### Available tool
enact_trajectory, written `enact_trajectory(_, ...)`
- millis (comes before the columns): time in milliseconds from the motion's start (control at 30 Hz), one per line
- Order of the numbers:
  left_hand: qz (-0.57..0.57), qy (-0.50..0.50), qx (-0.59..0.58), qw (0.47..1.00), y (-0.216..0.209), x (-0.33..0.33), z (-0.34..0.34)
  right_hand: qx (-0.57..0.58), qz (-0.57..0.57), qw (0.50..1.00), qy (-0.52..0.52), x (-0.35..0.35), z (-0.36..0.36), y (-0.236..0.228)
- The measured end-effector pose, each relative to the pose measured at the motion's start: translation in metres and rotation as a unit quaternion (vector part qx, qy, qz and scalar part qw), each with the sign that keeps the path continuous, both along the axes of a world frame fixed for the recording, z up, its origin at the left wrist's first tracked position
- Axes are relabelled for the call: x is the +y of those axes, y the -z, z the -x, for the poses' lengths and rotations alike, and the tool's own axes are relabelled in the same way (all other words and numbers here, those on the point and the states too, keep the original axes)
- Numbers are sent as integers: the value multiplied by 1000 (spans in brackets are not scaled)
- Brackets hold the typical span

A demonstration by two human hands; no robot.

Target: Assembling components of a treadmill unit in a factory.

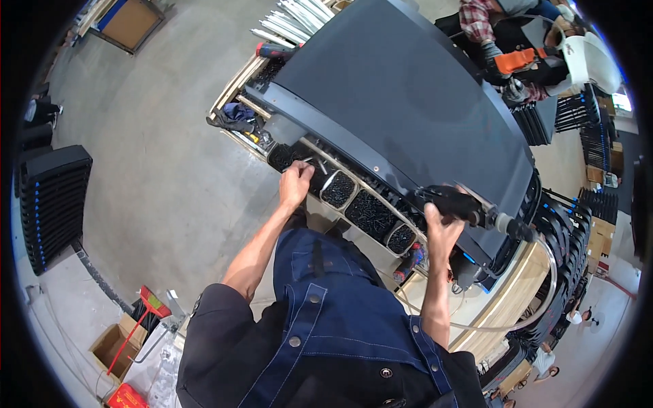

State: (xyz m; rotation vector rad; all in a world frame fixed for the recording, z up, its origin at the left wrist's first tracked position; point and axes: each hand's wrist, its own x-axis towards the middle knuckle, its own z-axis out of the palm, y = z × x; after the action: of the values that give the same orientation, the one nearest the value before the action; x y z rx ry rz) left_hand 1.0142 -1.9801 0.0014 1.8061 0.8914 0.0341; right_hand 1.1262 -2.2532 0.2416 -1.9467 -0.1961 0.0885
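A: Starting at the left, what is the left hand (296, 183) doing?

B: It reaches into the row of screw bins (371, 212) along the near edge of the workbench (239, 80). The fingers are curled at the first bin, closed on what looks like a screw or two, though that is too small to be sure of.

A: And over to the right?

B: The right hand (442, 228) is clamped around a black air-powered screwdriver (462, 204), its hose (537, 299) looping down to the right. The tool rests at the near edge of the big dark panel (401, 95) lying across the bench.

A: So how far along is it?

B: I'd judge mid-job: the panel is in place, the tool is in hand, and fasteners are being fetched. How many screws are already in, I cannot tell.

A: Anyone else about?

B: Far right, another person's gloved hand (495, 62) holds an orange tool (518, 60).
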Motion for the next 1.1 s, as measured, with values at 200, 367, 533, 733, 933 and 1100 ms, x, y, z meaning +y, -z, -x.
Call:
enact_trajectory(200,-283,179,-7,942,62,14,-19,303,32,952,-8,25,63,121)
enact_trajectory(367,-315,232,-8,920,81,31,-40,224,234,930,-175,68,47,248)
enact_trajectory(533,-325,323,-47,888,89,53,-36,96,366,881,-285,104,45,288)
enact_trajectory(733,-24,271,-13,962,-26,57,-30,81,350,895,-265,80,49,313)
enact_trajectory(933,396,83,-14,914,-53,15,32,310,62,942,-112,64,51,304)
enact_trajectory(1100,431,42,-20,901,-95,-39,61,426,-132,894,-49,64,54,165)
